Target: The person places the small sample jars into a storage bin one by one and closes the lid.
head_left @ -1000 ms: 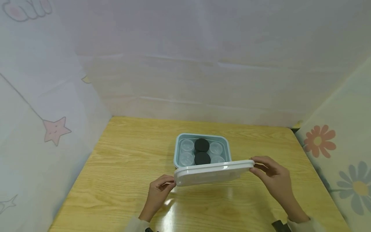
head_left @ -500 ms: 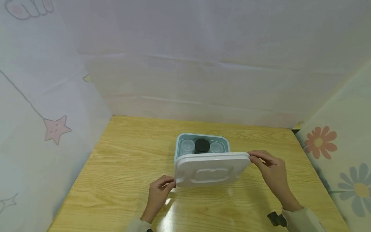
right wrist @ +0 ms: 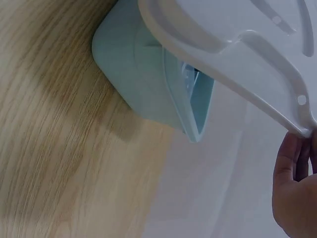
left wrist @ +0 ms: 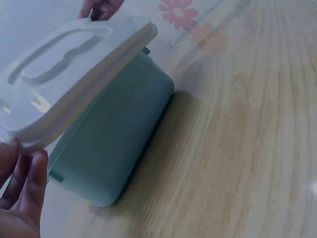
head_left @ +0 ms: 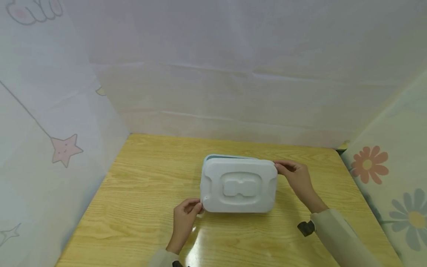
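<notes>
A white plastic lid (head_left: 239, 202) with a raised centre panel lies tilted over a light blue storage box (head_left: 208, 157). My left hand (head_left: 185, 217) pinches the lid's near left corner, thumb on top and fingers beneath. At the far right corner, my right hand (head_left: 297, 181) pinches the edge between thumb and fingers. In the right wrist view a gap shows between the lid (right wrist: 223, 64) and the rim of the box (right wrist: 133, 64), with a bit of something clear and dark inside. The left wrist view shows the lid's long edge overhanging the box's side wall (left wrist: 119, 124).
The box stands on a wood-grain table (head_left: 150, 167). Pale printed sheets hang behind and on both sides, with a pink star (head_left: 66, 150) at left and flowers (head_left: 367, 164) at right.
The lid has swung from nearly edge-on to lying over the box, hiding the clear and black round-topped containers inside. My right hand has moved left and away from me; the left stays nearly still.
</notes>
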`<action>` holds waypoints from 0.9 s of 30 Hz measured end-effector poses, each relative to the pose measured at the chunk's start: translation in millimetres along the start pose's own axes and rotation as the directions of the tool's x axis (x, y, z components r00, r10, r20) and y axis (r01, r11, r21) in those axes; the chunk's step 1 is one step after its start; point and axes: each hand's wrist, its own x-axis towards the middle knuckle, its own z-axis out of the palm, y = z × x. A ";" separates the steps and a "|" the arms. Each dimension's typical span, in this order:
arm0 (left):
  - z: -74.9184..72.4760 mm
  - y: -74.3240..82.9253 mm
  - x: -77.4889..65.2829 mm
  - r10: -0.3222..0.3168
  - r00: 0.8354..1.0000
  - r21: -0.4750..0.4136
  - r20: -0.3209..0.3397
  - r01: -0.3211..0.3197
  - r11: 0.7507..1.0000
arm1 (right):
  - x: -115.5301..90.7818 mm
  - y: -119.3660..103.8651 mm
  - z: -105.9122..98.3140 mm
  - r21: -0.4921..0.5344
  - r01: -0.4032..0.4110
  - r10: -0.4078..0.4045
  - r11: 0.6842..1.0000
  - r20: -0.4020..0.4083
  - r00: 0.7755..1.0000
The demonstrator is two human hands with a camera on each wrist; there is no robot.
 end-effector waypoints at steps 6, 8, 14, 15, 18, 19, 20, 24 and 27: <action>4.2 4.5 9.6 -0.071 0.994 0.015 -0.086 0.072 0.997 | 26.9 8.9 9.1 0.021 -0.065 0.063 0.998 0.061 0.996; 6.3 6.2 13.1 -0.090 0.990 0.014 -0.111 0.092 0.996 | 34.0 12.7 11.0 0.015 -0.084 0.083 0.996 0.071 0.994; 11.5 7.7 22.7 -0.085 0.983 0.035 -0.162 0.092 0.995 | 50.9 28.9 16.6 0.021 -0.139 0.137 0.990 0.094 0.986; 12.2 7.7 23.8 -0.081 0.982 0.040 -0.171 0.089 0.995 | 53.1 31.6 18.0 0.023 -0.144 0.142 0.989 0.095 0.985; 14.6 7.5 26.6 -0.091 0.976 0.046 -0.199 0.102 0.994 | 58.6 38.0 22.0 0.035 -0.167 0.164 0.985 0.087 0.983; 15.4 7.4 27.5 -0.093 0.974 0.044 -0.208 0.105 0.994 | 60.2 39.8 23.2 0.037 -0.173 0.170 0.984 0.083 0.982; 16.0 6.9 28.7 -0.093 0.972 0.044 -0.216 0.105 0.994 | 61.6 41.5 24.3 0.037 -0.175 0.172 0.984 0.082 0.982; 17.5 4.0 33.4 -0.092 0.968 0.066 -0.235 0.111 0.992 | 65.7 46.3 28.6 0.024 -0.184 0.182 0.983 0.063 0.981; 17.6 2.9 36.7 -0.088 0.967 0.094 -0.241 0.114 0.989 | 70.0 50.3 31.8 -0.015 -0.198 0.199 0.980 0.045 0.979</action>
